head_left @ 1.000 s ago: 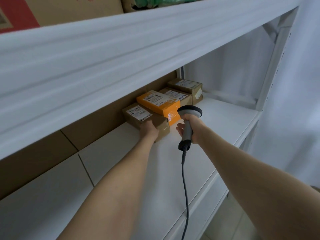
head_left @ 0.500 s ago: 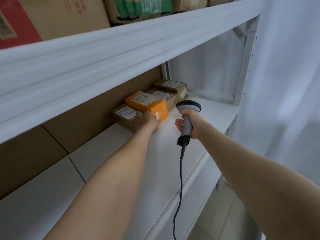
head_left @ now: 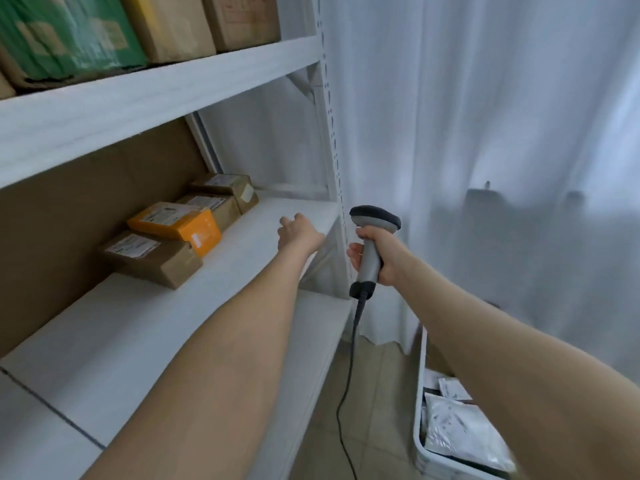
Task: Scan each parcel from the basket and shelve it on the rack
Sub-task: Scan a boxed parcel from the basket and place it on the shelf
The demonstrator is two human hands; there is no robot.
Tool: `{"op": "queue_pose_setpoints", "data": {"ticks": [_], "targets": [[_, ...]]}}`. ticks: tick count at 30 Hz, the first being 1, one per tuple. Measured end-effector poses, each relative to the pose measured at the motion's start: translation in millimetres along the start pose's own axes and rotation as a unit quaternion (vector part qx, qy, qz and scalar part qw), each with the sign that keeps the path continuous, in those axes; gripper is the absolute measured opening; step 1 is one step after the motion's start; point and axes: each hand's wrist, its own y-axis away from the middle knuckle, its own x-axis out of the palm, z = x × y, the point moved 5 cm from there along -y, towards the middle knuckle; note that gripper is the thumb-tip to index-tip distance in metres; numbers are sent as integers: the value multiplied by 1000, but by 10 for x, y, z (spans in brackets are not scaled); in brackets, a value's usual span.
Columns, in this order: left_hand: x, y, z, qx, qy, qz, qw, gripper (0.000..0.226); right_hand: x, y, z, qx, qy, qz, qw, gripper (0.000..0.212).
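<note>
Your left grip (head_left: 299, 233) hangs loose and empty above the shelf (head_left: 166, 341), apart from the brown box (head_left: 152, 259) and the orange box (head_left: 175, 224) just behind it. Your right grip (head_left: 384, 259) is wrapped round the scanner (head_left: 375, 218). The basket (head_left: 419, 393) sits low at your right.

Brown parcels (head_left: 152, 259): three, on the middle shelf (head_left: 121, 334)
Orange parcel (head_left: 175, 223): one, same shelf
Boxes on the top shelf (head_left: 156, 98): at least three, being one green box (head_left: 69, 32) and two tan boxes (head_left: 169, 26)
Shelf boards in view: two
Scanner (head_left: 375, 218): one
Hands: two, left hand (head_left: 299, 232) and right hand (head_left: 384, 254)
Basket (head_left: 419, 382): one
Grey mailer bags (head_left: 460, 431) in it: at least two; the rest are hidden
Curtain (head_left: 485, 133): one
</note>
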Motion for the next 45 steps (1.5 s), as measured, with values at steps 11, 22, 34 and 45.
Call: {"op": "queue_pose_setpoints", "data": {"ticks": [11,22,34,45], "targets": [[1319,1223,-1788,121,-7,102,987,57,-2244,894,260,-26,-122,-128,984,8],[2698,1825,-2634,188,-50,199,960,60,-3797,1075,81,-3,-206,-223,953,9],[4311,1433,-3068,202,-86,316,923,60,-5036,274,-136,36,-211,-331,919,6],[5919,984,-3269,215,-146,375,890,77,-6181,-855,-464,95,-217,-358,903,13]]}}
